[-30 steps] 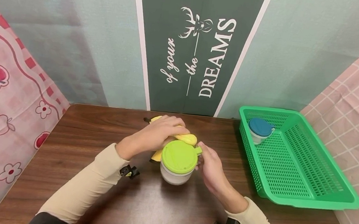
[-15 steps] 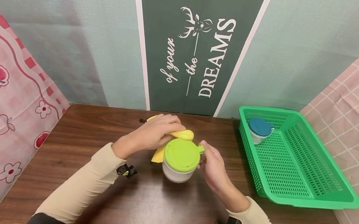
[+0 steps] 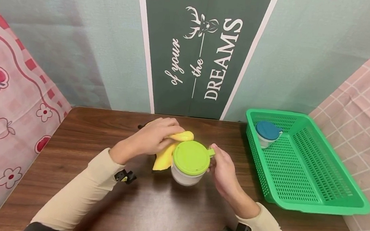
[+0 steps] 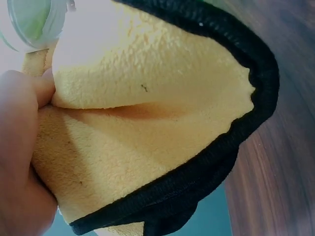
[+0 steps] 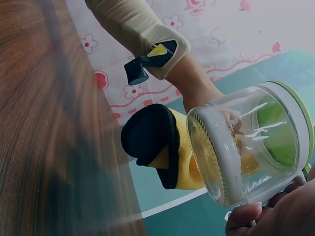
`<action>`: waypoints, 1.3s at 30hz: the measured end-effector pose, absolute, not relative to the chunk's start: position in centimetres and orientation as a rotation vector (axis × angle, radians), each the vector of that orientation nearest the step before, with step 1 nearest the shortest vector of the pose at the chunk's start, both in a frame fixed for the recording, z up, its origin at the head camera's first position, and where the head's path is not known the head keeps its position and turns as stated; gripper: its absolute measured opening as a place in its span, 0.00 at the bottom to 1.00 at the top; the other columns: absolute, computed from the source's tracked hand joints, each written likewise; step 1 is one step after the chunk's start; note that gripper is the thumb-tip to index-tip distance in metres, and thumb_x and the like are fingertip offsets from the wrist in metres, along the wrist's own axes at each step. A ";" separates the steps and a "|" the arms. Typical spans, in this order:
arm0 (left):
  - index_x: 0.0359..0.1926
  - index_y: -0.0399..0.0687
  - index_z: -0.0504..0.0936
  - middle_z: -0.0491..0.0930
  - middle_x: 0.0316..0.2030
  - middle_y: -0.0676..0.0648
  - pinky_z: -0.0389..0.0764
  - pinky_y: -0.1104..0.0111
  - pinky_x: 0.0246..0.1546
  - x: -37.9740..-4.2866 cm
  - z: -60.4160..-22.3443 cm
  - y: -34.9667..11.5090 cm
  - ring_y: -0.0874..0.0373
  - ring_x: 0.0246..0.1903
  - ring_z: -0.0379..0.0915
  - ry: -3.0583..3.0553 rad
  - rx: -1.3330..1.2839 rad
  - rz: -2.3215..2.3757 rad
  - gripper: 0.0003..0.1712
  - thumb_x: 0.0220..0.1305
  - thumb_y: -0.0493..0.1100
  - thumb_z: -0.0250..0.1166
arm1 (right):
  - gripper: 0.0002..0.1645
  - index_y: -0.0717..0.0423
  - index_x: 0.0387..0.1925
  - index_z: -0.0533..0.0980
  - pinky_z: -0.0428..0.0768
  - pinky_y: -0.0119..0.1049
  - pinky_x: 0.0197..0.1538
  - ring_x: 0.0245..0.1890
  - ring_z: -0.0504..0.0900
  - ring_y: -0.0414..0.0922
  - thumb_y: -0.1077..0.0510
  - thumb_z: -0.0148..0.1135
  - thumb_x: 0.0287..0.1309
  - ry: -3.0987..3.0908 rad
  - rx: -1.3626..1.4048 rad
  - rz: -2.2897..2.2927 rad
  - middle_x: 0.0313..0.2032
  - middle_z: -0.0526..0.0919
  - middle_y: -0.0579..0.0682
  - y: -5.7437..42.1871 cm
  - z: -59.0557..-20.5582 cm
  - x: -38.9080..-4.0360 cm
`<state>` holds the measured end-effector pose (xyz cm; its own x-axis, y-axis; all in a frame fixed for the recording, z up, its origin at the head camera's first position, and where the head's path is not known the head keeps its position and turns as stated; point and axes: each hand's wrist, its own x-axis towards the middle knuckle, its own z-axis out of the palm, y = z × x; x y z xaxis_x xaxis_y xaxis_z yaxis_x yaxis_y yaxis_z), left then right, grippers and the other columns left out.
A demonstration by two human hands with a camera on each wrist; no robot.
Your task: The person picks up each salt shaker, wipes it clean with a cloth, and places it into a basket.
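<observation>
A clear glass seasoning jar with a lime-green lid (image 3: 192,157) is held above the table. My right hand (image 3: 225,172) grips it by the handle on its right side. In the right wrist view the jar's glass base (image 5: 216,157) shows, raised off the wood. My left hand (image 3: 150,136) holds a yellow cloth with black edging (image 3: 164,158), bunched beside the jar's left side. Folds of that cloth (image 4: 147,142) fill the left wrist view, pinched between thumb and fingers. Whether the cloth touches the glass I cannot tell.
At the right of the table (image 3: 174,219) stands a green plastic basket (image 3: 317,210). A similar jar with a blue lid (image 3: 268,131) sits in its far left corner. Fabric backdrops rise behind and at both sides.
The green-lidded jar and my right hand have shifted slightly right and away from me. My left hand has drawn left with the cloth, and more yellow shows beside the jar.
</observation>
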<state>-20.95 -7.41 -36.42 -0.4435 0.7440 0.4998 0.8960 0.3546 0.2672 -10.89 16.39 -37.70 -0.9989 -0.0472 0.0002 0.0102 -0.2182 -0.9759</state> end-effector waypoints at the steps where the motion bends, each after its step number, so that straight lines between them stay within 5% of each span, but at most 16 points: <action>1: 0.52 0.51 0.84 0.80 0.41 0.50 0.74 0.59 0.46 -20.9 -36.5 -7.5 0.54 0.42 0.76 -2.333 -1.455 -0.745 0.12 0.69 0.40 0.65 | 0.25 0.52 0.21 0.65 0.65 0.31 0.29 0.24 0.63 0.40 0.54 0.40 0.81 1.945 -0.044 -2.423 0.22 0.62 0.45 16.4 -37.7 -10.9; 39: 0.50 0.49 0.83 0.79 0.41 0.51 0.74 0.59 0.45 -19.1 -36.9 -10.6 0.54 0.41 0.74 -2.303 -1.407 -0.782 0.12 0.65 0.40 0.67 | 0.27 0.49 0.20 0.68 0.66 0.30 0.28 0.23 0.65 0.39 0.52 0.39 0.81 1.979 0.124 -2.472 0.19 0.67 0.43 17.6 -37.8 -11.8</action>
